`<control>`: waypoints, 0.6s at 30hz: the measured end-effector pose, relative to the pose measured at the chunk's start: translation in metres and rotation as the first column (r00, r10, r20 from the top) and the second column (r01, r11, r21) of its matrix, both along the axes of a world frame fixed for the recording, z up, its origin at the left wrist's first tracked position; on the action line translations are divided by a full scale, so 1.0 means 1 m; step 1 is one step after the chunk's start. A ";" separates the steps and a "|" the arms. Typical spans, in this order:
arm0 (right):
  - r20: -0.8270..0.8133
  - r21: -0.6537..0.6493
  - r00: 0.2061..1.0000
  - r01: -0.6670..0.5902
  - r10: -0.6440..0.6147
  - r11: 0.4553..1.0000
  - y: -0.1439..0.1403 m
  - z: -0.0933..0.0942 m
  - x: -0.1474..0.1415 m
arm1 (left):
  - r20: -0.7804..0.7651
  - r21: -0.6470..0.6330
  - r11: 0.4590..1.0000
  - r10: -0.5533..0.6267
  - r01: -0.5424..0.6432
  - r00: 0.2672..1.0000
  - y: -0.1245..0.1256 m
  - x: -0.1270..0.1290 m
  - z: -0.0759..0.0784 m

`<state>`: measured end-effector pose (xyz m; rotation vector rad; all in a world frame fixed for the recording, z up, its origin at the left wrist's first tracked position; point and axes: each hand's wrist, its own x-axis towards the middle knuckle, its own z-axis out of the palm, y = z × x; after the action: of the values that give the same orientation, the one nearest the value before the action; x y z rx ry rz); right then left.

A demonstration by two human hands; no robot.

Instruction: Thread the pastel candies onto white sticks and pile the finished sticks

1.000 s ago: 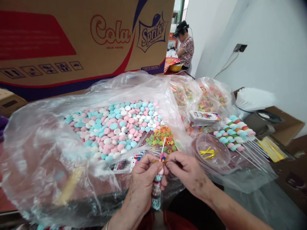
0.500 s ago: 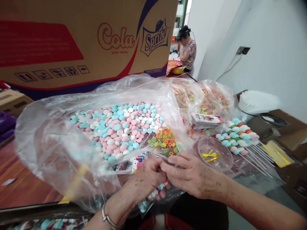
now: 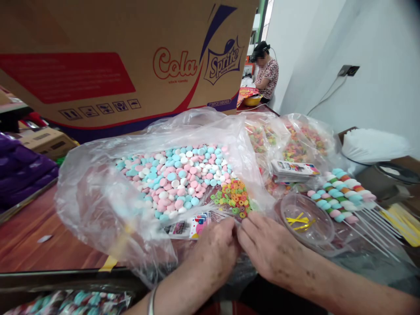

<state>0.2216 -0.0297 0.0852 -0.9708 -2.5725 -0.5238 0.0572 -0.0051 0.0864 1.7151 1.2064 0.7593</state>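
Observation:
My left hand [image 3: 215, 249] and my right hand [image 3: 272, 251] meet knuckles-up at the table's near edge, fingertips pinched together. The wrapped candy stick they grip is hidden under them. Just beyond the fingertips lie printed label cards [image 3: 190, 227] and a small heap of coloured ring candies [image 3: 233, 197]. Behind those, a large clear bag [image 3: 98, 197] is spread open with pink, blue and white disc candies [image 3: 173, 179] in it. Right of my right hand stands a clear plastic bowl [image 3: 288, 203] with gold twist ties [image 3: 298, 221] inside.
Finished candy skewers [image 3: 341, 192] on white sticks lie at the right, near a card stack [image 3: 293, 169] and bags of ring candies [image 3: 295, 140]. A big Cola/Sprite cardboard box [image 3: 114, 57] fills the back. Another person [image 3: 267, 72] sits far behind.
Both hands have turned knuckles-up and dropped toward the table edge, so the wrapped candy stick and its gold tie, visible a second ago, are now covered. The view has shifted left.

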 end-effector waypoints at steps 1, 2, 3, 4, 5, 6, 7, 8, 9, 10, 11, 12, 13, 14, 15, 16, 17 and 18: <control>-0.077 0.045 0.994 0.077 -0.074 0.996 0.005 -0.003 -0.002 | -0.097 0.189 0.982 0.025 -0.006 0.995 -0.003 0.002 -0.001; -0.166 0.072 0.977 0.145 -0.131 0.987 0.012 -0.004 -0.004 | -0.121 0.368 0.929 0.083 -0.033 0.989 -0.006 0.004 -0.003; -0.255 0.076 0.951 0.199 -0.173 0.977 0.019 -0.004 -0.006 | -0.077 0.514 0.854 0.140 -0.081 0.987 -0.009 0.004 -0.005; -0.347 0.060 0.916 0.237 -0.203 0.970 0.025 -0.003 -0.008 | -0.006 0.611 0.782 0.163 -0.125 0.987 -0.014 0.005 -0.007; -0.443 0.031 0.869 0.259 -0.219 0.965 0.031 0.000 -0.010 | 0.063 0.657 0.739 0.147 -0.152 0.987 -0.018 0.005 -0.009; -0.540 -0.008 0.811 0.261 -0.224 0.965 0.034 0.003 -0.013 | 0.117 0.634 0.756 0.112 -0.161 0.987 -0.021 0.004 -0.011; -0.628 -0.047 0.748 0.239 -0.215 0.970 0.035 0.006 -0.017 | 0.166 0.537 0.830 0.073 -0.152 0.983 -0.023 0.004 -0.011; -0.698 -0.084 0.688 0.198 -0.199 0.977 0.034 0.009 -0.022 | 0.237 0.364 0.921 0.053 -0.139 0.970 -0.023 0.003 -0.011; -0.745 -0.111 0.644 0.138 -0.175 0.984 0.031 0.011 -0.028 | 0.330 0.134 0.983 0.075 -0.125 0.941 -0.021 0.001 -0.009; -0.772 -0.131 0.619 0.070 -0.146 0.989 0.026 0.012 -0.034 | 0.436 -0.103 0.989 0.139 -0.104 0.889 -0.018 -0.001 -0.005; -0.781 -0.149 0.613 0.000 -0.117 0.989 0.022 0.012 -0.039 | 0.544 -0.294 0.952 0.237 -0.082 0.805 -0.013 -0.005 -0.001; -0.784 -0.164 0.614 -0.059 -0.094 0.985 0.018 0.010 -0.044 | 0.643 -0.403 0.915 0.307 -0.031 0.702 -0.007 -0.010 0.005; -0.784 -0.186 0.614 -0.097 -0.088 0.978 0.016 0.008 -0.047 | 0.736 -0.407 0.913 0.313 0.022 0.600 -0.002 -0.016 0.012; -0.786 -0.219 0.609 -0.112 -0.108 0.969 0.015 0.005 -0.048 | 0.813 -0.338 0.941 0.280 0.023 0.511 0.002 -0.024 0.018; -0.791 -0.267 0.593 -0.108 -0.154 0.958 0.016 0.003 -0.048 | 0.865 -0.229 0.973 0.182 0.045 0.469 0.005 -0.032 0.023; -0.796 -0.317 0.567 -0.092 -0.212 0.944 0.018 0.001 -0.047 | 0.860 -0.163 0.975 0.063 0.155 0.506 0.007 -0.039 0.027; -0.801 -0.358 0.536 -0.074 -0.265 0.931 0.020 0.000 -0.045 | 0.818 -0.099 0.957 -0.077 0.271 0.570 0.008 -0.044 0.029; -0.808 -0.378 0.509 -0.061 -0.297 0.924 0.022 0.000 -0.044 | 0.745 -0.119 0.920 -0.165 0.372 0.647 0.008 -0.048 0.029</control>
<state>0.1777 -0.0074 0.0847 -1.1411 -1.6717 0.3954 0.0092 0.0033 0.1152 1.1361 0.4420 0.9182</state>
